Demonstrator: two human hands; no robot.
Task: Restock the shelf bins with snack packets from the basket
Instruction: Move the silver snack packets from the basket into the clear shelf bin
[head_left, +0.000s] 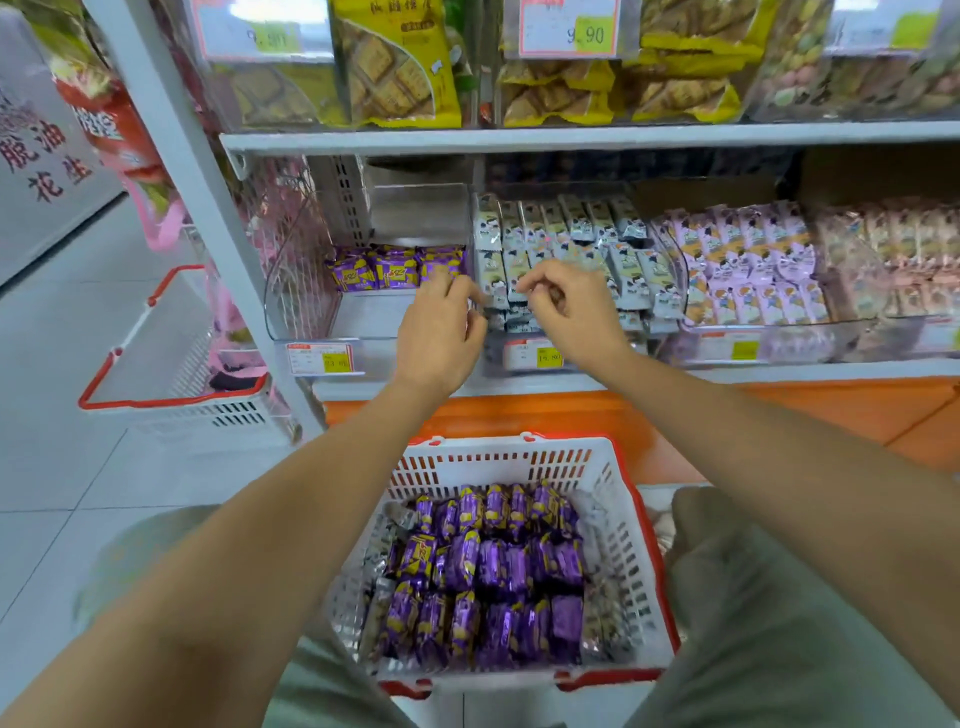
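Head view, left to right. Left bin (374, 314), centre left of frame, is near empty, with one row of purple packets (395, 267) at its back. Left hand (441, 332) is at the bin's right edge, fingers curled; can't tell if it pinches anything. Basket (493, 462), bottom centre, holds the basket packets (493, 566), same purple. Right hand (569, 312) curls over the white packets (571, 228) in the next bin; hold unclear too. Step looks like tidying rows. Next: reach down, grab purple stock, fill the left bin.
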